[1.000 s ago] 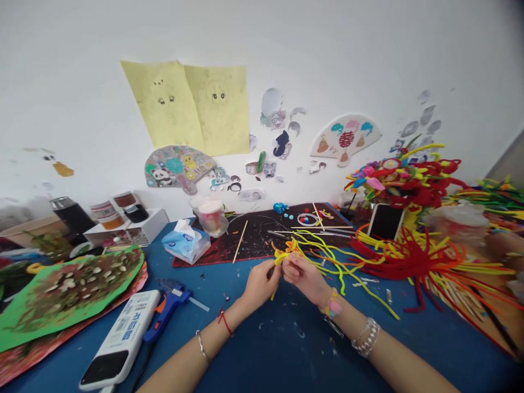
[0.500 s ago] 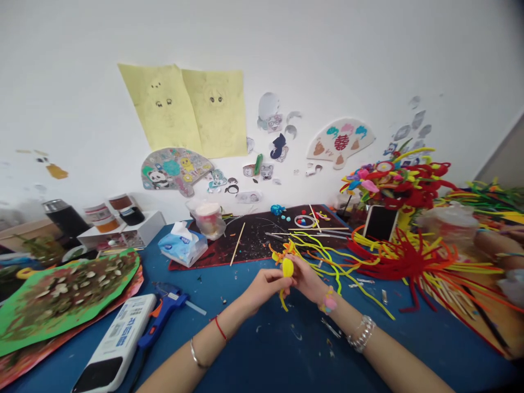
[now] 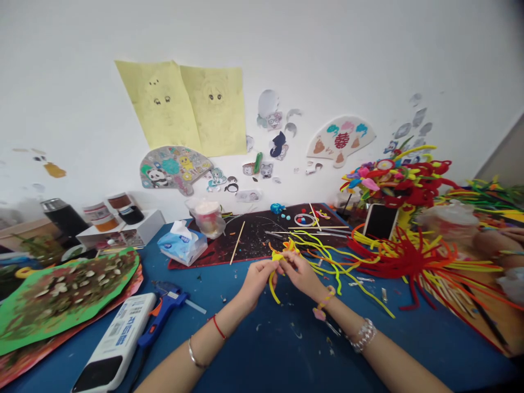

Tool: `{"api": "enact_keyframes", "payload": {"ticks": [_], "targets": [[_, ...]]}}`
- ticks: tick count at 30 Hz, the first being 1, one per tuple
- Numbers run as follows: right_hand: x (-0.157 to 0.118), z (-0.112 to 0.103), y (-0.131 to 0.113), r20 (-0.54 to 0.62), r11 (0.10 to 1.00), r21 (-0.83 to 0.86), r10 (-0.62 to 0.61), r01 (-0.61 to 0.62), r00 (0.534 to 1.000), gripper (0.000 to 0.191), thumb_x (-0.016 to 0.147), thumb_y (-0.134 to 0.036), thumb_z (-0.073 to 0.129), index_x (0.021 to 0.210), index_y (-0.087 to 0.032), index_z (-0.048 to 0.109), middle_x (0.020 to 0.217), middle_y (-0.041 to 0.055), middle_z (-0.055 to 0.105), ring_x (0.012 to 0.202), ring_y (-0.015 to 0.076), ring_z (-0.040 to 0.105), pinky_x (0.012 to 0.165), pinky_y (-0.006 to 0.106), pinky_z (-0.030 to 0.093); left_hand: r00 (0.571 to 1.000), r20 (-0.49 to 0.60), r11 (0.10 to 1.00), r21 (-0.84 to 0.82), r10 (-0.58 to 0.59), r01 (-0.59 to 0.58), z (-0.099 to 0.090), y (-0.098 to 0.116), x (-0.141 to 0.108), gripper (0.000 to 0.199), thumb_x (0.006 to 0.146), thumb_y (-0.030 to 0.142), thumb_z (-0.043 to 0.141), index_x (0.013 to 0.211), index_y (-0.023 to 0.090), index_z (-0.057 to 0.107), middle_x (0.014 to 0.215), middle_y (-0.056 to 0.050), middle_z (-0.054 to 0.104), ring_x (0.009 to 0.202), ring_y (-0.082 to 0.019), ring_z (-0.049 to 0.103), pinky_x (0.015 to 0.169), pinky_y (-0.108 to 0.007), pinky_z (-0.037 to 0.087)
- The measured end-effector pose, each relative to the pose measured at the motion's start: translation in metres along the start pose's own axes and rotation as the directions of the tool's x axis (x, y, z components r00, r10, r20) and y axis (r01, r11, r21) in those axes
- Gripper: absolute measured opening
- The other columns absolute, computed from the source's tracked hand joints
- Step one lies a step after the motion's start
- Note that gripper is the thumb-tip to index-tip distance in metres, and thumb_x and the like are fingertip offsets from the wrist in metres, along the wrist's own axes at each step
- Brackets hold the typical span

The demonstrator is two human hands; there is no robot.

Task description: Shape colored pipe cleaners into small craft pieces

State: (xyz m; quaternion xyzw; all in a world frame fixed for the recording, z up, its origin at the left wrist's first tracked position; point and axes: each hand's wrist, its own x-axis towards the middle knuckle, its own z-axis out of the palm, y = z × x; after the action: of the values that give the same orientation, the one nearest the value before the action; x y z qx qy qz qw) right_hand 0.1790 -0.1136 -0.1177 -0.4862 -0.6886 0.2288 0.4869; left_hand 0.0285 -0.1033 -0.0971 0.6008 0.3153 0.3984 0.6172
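Observation:
Between my two hands, above the near middle of the blue table, is a yellow pipe cleaner [image 3: 274, 289] whose loose end hangs down below the fingers. My left hand [image 3: 258, 277] pinches it from the left, thumb and fingers pressed together. From the right, my right hand [image 3: 301, 274] grips the same piece with bent fingers, the tips close to the left hand's. A bent yellow part shows just above the fingertips; the rest is hidden by the fingers. Behind the hands lie loose yellow pipe cleaners [image 3: 327, 252] and a small orange pipe-cleaner bundle [image 3: 291, 245].
A blue glue gun [image 3: 164, 311] and a white power strip [image 3: 117, 344] lie to the left, near a tissue pack [image 3: 183, 244]. Red pipe cleaners [image 3: 403, 262] spread at the right before a propped phone [image 3: 380, 221]. Another person's arm [image 3: 497, 245] rests at the far right.
Both hands have turned, and the yellow pipe cleaner has tilted with them. Its rounded yellow part, facing me before, is now mostly behind the fingers. The right wrist has rotated.

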Motion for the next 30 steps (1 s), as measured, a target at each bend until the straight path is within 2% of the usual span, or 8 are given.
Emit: {"api": "enact_keyframes", "payload": {"ticks": [2, 4, 8, 12, 17, 24, 27, 30], "targets": [[-0.001, 0.002, 0.003, -0.054, 0.971, -0.235, -0.061, 0.046, 0.997, 0.029, 0.083, -0.038, 0.041, 0.062, -0.019, 0.048, 0.056, -0.0001, 0.049, 0.054, 0.0136, 0.044, 0.055, 0.026, 0.031, 1.0, 0.007, 1.0, -0.015, -0.01, 0.01, 0.0, -0.002, 0.0, 0.032, 0.077, 0.04, 0.05, 0.063, 0.012, 0.059, 0.044, 0.004, 0.045, 0.041, -0.007, 0.041, 0.047, -0.02, 0.032], [-0.002, 0.003, 0.007, -0.08, 0.916, -0.397, -0.099, 0.06, 0.992, 0.034, 0.085, -0.036, 0.039, 0.056, -0.019, 0.042, 0.057, 0.0013, 0.051, 0.055, 0.014, 0.047, 0.056, 0.026, 0.03, 1.0, 0.004, 1.0, -0.025, -0.019, 0.019, 0.0, -0.005, 0.001, 0.033, 0.077, 0.041, 0.05, 0.064, 0.012, 0.059, 0.044, 0.004, 0.045, 0.042, -0.008, 0.041, 0.048, -0.021, 0.031], [-0.003, 0.002, 0.01, -0.123, 0.847, -0.532, -0.079, 0.002, 0.989, 0.033, 0.086, -0.033, 0.037, 0.057, -0.019, 0.044, 0.056, 0.0023, 0.054, 0.053, 0.0141, 0.05, 0.053, 0.026, 0.026, 0.999, 0.008, 0.998, -0.044, -0.038, 0.038, 0.001, -0.011, 0.001, 0.034, 0.076, 0.043, 0.05, 0.066, 0.012, 0.061, 0.044, 0.004, 0.043, 0.041, -0.008, 0.04, 0.047, -0.021, 0.029], [-0.001, 0.004, 0.009, -0.169, 0.901, -0.424, 0.023, -0.093, 0.985, 0.034, 0.085, -0.032, 0.037, 0.054, -0.019, 0.045, 0.052, 0.0026, 0.053, 0.049, 0.0139, 0.049, 0.051, 0.026, 0.025, 0.999, 0.018, 1.0, -0.014, -0.028, 0.028, 0.004, -0.016, -0.002, 0.034, 0.077, 0.041, 0.049, 0.067, 0.011, 0.062, 0.045, 0.003, 0.043, 0.043, -0.008, 0.039, 0.047, -0.02, 0.028], [0.001, 0.006, 0.01, -0.143, 0.947, -0.305, 0.058, -0.1, 0.988, 0.041, 0.086, -0.031, 0.032, 0.049, -0.019, 0.044, 0.049, 0.002, 0.052, 0.05, 0.0136, 0.049, 0.052, 0.025, 0.032, 0.998, 0.034, 0.993, 0.098, 0.058, -0.061, 0.008, -0.015, -0.004, 0.034, 0.078, 0.041, 0.048, 0.069, 0.012, 0.062, 0.047, 0.003, 0.043, 0.045, -0.007, 0.038, 0.048, -0.02, 0.028], [-0.001, 0.002, 0.008, -0.119, 0.989, -0.144, 0.013, -0.031, 0.993, 0.028, 0.085, -0.031, 0.036, 0.072, -0.019, 0.058, 0.065, 0.0041, 0.059, 0.067, 0.0181, 0.054, 0.063, 0.029, 0.039, 0.997, 0.068, 0.973, 0.224, 0.047, -0.061, 0.01, -0.018, -0.004, 0.036, 0.078, 0.046, 0.047, 0.068, 0.013, 0.058, 0.048, 0.004, 0.045, 0.042, -0.007, 0.037, 0.044, -0.019, 0.029], [0.0, 0.002, 0.008, -0.131, 0.999, 0.006, 0.037, -0.036, 0.991, 0.026, 0.084, -0.033, 0.038, 0.068, -0.02, 0.054, 0.067, 0.004, 0.057, 0.066, 0.0185, 0.051, 0.063, 0.03, 0.038, 0.994, 0.071, 0.947, 0.304, 0.081, -0.098, 0.01, -0.018, -0.005, 0.037, 0.079, 0.045, 0.046, 0.063, 0.013, 0.056, 0.048, 0.004, 0.045, 0.044, -0.008, 0.037, 0.045, -0.019, 0.029], [0.001, 0.005, 0.008, -0.126, 0.995, 0.072, 0.077, -0.069, 0.989, 0.033, 0.084, -0.038, 0.038, 0.057, -0.02, 0.045, 0.054, -0.0002, 0.047, 0.054, 0.015, 0.042, 0.058, 0.029, 0.035, 0.988, 0.061, 0.905, 0.397, 0.142, -0.154, 0.008, -0.015, -0.007, 0.037, 0.08, 0.043, 0.045, 0.058, 0.014, 0.052, 0.049, 0.003, 0.045, 0.048, -0.008, 0.039, 0.047, -0.019, 0.029]]}}
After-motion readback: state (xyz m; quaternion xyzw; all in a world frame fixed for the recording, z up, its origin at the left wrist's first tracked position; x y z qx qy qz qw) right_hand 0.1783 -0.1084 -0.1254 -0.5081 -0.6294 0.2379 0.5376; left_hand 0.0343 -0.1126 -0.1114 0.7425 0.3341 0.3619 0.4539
